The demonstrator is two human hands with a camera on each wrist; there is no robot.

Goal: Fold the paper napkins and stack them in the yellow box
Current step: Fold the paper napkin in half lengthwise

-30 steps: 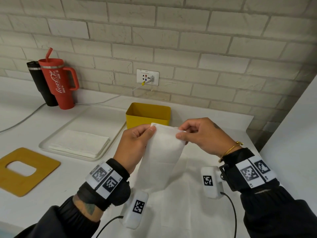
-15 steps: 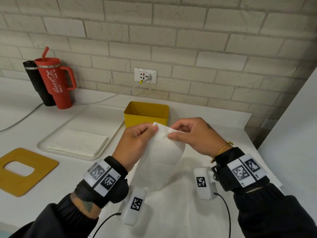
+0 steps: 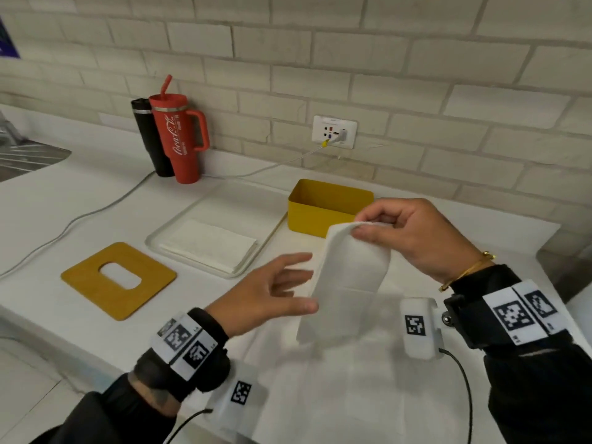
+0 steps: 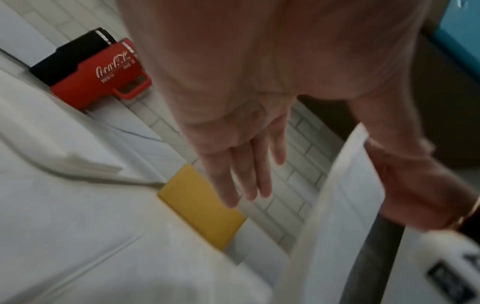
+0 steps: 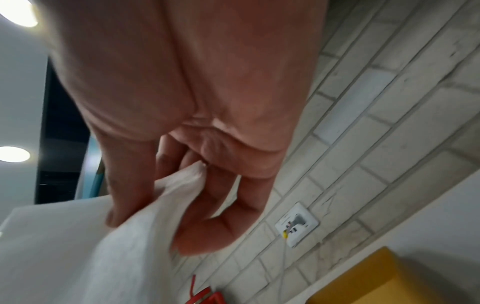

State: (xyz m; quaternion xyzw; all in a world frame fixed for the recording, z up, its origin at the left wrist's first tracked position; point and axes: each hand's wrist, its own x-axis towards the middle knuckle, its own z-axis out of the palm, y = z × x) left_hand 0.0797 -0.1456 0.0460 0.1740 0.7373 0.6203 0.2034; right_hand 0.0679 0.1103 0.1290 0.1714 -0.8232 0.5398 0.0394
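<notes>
A folded white paper napkin (image 3: 349, 277) hangs in the air, pinched at its top edge by my right hand (image 3: 403, 233). The right wrist view shows thumb and fingers clamped on the napkin (image 5: 124, 236). My left hand (image 3: 272, 293) is open with fingers straight, just left of the hanging napkin and free of it; the same open left hand (image 4: 246, 170) appears beside the napkin (image 4: 337, 205). The yellow box (image 3: 326, 213) stands behind the napkin near the wall, its inside hidden. A stack of flat napkins (image 3: 208, 245) lies in a clear tray (image 3: 179, 219).
A yellow lid with an oval hole (image 3: 118, 280) lies left of the tray. A red tumbler (image 3: 179, 139) and a black bottle (image 3: 145, 133) stand at the wall. A cable (image 3: 96, 209) runs from the wall socket (image 3: 334, 132). A paper sheet (image 3: 352, 395) covers the counter below my hands.
My left hand has let go of the napkin's top edge and dropped down to its left side, fingers spread. The right hand alone holds the napkin now. The camera view shifted left.
</notes>
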